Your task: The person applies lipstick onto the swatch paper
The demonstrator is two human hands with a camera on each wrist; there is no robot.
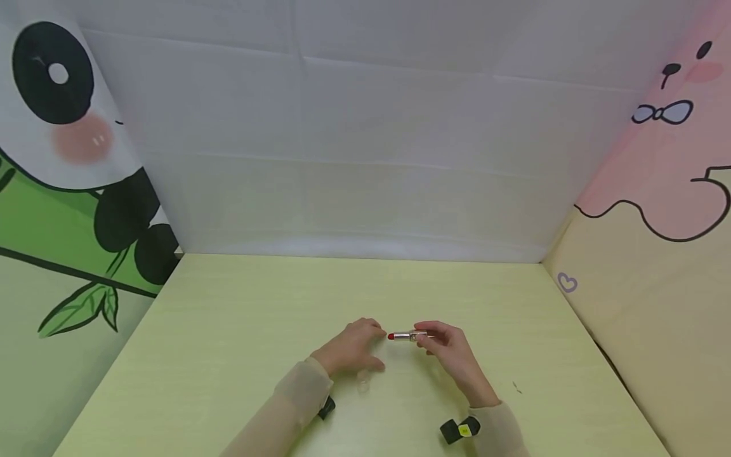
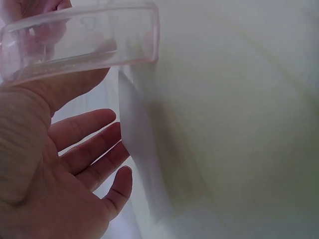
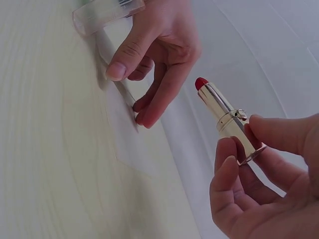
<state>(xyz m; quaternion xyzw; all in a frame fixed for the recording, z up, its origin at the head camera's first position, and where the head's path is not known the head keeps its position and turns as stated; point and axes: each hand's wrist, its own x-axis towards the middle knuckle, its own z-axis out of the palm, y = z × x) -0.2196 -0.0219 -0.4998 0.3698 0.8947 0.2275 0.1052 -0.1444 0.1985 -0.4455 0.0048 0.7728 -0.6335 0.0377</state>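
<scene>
My right hand [image 1: 451, 352] pinches a lipstick [image 1: 407, 335] by its base between thumb and fingers. The lipstick has a shiny metallic case, and its red tip [image 3: 201, 83] is exposed, pointing toward my left hand [image 1: 355, 349]. That hand hovers low over the table, thumb and fingers apart and loosely bent. By its fingertips lies a thin whitish sheet [image 3: 127, 144]; whether they touch it I cannot tell. A clear pinkish plastic cap [image 2: 134, 35] stands beside the left thumb and wrist, also faintly seen in the head view.
The pale yellow table [image 1: 257, 304] runs back to a white cloth wall [image 1: 354, 203]. Printed cartoon panels flank it left and right. A small dark mark [image 1: 516, 387] lies on the table to the right of my right hand.
</scene>
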